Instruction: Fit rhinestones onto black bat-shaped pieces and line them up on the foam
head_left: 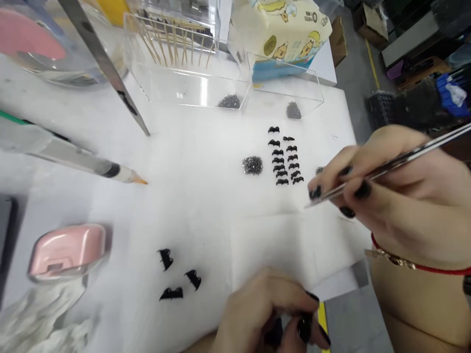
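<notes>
My right hand [390,191] grips a slim, shiny pen-like tool [390,166] slantwise, its pointed tip down to the left above the white work surface. Low in the view, my left hand [265,309] is curled with fingertips and thumb close together. Something small and black [274,333] shows between its fingers, mostly hidden. Left of that hand lie three black bat-shaped pieces, one of them a bat piece [172,293] nearest the front. Small black bow-like pieces [277,161] stand in two columns, near a pile of glittery dark beads [252,165].
A syringe with an orange tip [140,180] and a metal strip [128,100] reach in from the left. Clear acrylic trays [191,78], wooden sticks [176,46] and a tissue pack [283,39] stand at the back. A pink case [68,250] lies beside crumpled tissue [47,314].
</notes>
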Available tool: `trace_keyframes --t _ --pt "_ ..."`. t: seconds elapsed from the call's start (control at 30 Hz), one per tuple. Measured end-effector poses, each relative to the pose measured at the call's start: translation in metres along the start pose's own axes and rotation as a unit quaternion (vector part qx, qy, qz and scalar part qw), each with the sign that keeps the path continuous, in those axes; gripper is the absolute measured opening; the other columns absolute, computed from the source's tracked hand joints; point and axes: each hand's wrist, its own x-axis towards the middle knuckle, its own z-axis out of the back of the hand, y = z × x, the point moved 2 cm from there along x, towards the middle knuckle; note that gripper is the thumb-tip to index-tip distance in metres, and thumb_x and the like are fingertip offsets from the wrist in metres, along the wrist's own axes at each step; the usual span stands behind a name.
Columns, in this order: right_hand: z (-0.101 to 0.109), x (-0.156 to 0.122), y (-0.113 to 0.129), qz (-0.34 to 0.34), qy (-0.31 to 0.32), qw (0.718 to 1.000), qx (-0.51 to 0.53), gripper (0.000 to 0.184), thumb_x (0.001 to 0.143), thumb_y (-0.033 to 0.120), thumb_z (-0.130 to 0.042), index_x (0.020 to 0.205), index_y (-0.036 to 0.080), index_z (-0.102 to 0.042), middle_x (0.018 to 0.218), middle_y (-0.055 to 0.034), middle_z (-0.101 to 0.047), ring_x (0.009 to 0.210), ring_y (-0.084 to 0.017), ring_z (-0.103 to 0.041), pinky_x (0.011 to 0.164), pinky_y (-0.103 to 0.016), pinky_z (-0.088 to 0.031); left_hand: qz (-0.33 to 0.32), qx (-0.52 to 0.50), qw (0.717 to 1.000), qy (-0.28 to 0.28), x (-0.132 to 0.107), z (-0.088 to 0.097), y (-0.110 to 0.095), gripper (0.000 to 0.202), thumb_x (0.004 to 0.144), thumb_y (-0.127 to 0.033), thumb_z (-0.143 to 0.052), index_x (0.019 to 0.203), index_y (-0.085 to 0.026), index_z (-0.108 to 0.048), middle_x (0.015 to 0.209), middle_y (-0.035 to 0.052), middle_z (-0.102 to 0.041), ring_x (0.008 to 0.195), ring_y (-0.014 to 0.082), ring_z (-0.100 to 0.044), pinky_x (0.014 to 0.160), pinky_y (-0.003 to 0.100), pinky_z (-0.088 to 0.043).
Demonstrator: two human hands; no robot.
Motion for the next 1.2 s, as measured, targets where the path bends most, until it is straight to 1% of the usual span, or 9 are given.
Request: trace_keyframes --t 0.1,0.17,0.27,0.47,0.57,0.67,0.8,1.0,1.2 --pt "-0.008 -0.03 -0.01 -0.118 0.093 0.986 0.066 0.007 0.098 0.021 -0.076 0.095 0.026 -0.071 0.085 -0.0015 -0.078 0.071 -0.013 -0.075 0.057 -0.021 -0.056 -0.043 0.052 0.998 -0.009 0.003 -0.005 -0.006 0.033 0.103 -0.003 -0.047 0.126 -0.019 -0.063 0.102 0.0122 -0.068 0.076 0.0211 -0.081 0.069 0.027 -0.068" --pt "-0.016 -0.041 -0.02 -0.151 0.104 0.975 0.127 0.008 0.099 0.019 -0.073 0.094 0.023 -0.068 0.082 -0.001 -0.076 0.072 -0.013 -0.077 0.06 -0.019 -0.057 -0.071 0.108 0.991 -0.019 0.006 -0.009 -0.011 0.028 0.101 -0.003 -0.051 0.122 -0.017 -0.065 0.098 0.0118 -0.069 0.074 0.0195 -0.079 0.068 0.028 -0.068" --pt "-0.028 -0.045 -0.032 -0.15 0.081 0.971 0.165 0.013 0.097 0.017 -0.072 0.089 0.02 -0.063 0.076 0.0 -0.072 0.07 -0.016 -0.081 0.061 -0.021 -0.061 -0.09 0.184 0.976 -0.073 0.014 -0.013 -0.019 0.02 0.099 -0.014 -0.067 0.119 -0.02 -0.067 0.095 0.0098 -0.071 0.075 0.0191 -0.076 0.067 0.028 -0.068" --pt "-0.034 -0.047 -0.039 -0.132 0.095 0.978 0.13 0.011 0.097 0.016 -0.065 0.089 0.021 -0.06 0.074 0.0001 -0.069 0.069 -0.017 -0.079 0.063 -0.025 -0.065 -0.087 0.282 0.943 -0.155 0.032 -0.013 -0.029 0.033 0.09 -0.03 -0.085 0.117 -0.021 -0.068 0.101 0.0094 -0.07 0.081 0.021 -0.073 0.066 0.031 -0.068" --pt "-0.035 -0.051 -0.041 -0.128 0.112 0.982 0.08 0.006 0.098 0.021 -0.061 0.093 0.023 -0.058 0.073 -0.0003 -0.068 0.065 -0.02 -0.076 0.056 -0.03 -0.062 -0.094 0.316 0.926 -0.184 0.024 -0.007 -0.033 0.031 0.09 -0.026 -0.085 0.115 -0.02 -0.069 0.1 0.0079 -0.069 0.078 0.0194 -0.073 0.062 0.029 -0.067" --pt "-0.037 -0.053 -0.041 -0.117 0.132 0.983 0.058 0.005 0.098 0.021 -0.057 0.094 0.025 -0.056 0.073 -0.0005 -0.066 0.064 -0.022 -0.074 0.05 -0.032 -0.057 -0.11 0.348 0.908 -0.204 0.008 0.001 -0.037 0.024 0.093 -0.008 -0.075 0.115 -0.017 -0.07 0.098 0.0058 -0.069 0.075 0.0158 -0.073 0.06 0.024 -0.066" --pt "-0.036 -0.053 -0.04 -0.116 0.133 0.983 0.05 0.006 0.097 0.022 -0.056 0.092 0.025 -0.055 0.077 -0.0021 -0.066 0.065 -0.021 -0.073 0.047 -0.031 -0.051 -0.136 0.36 0.906 -0.175 -0.004 0.007 -0.037 0.039 0.088 0.011 -0.057 0.117 -0.011 -0.07 0.096 0.0045 -0.068 0.073 0.0134 -0.074 0.059 0.021 -0.066" --pt "-0.034 -0.054 -0.041 -0.124 0.123 0.983 0.054 0.005 0.099 0.022 -0.061 0.095 0.025 -0.058 0.08 -0.0015 -0.069 0.066 -0.019 -0.073 0.048 -0.03 -0.051 -0.132 0.352 0.905 -0.197 -0.005 0.005 -0.034 0.039 0.086 0.012 -0.059 0.114 -0.011 -0.071 0.099 0.0045 -0.069 0.07 0.0123 -0.073 0.057 0.021 -0.065" --pt "-0.033 -0.054 -0.041 -0.125 0.123 0.983 0.045 0.006 0.097 0.02 -0.061 0.095 0.025 -0.06 0.078 -0.001 -0.071 0.067 -0.02 -0.075 0.052 -0.031 -0.058 -0.118 0.359 0.904 -0.201 -0.006 0.004 -0.036 0.039 0.087 0.011 -0.059 0.116 -0.013 -0.071 0.101 0.0045 -0.068 0.071 0.0123 -0.072 0.056 0.022 -0.064"
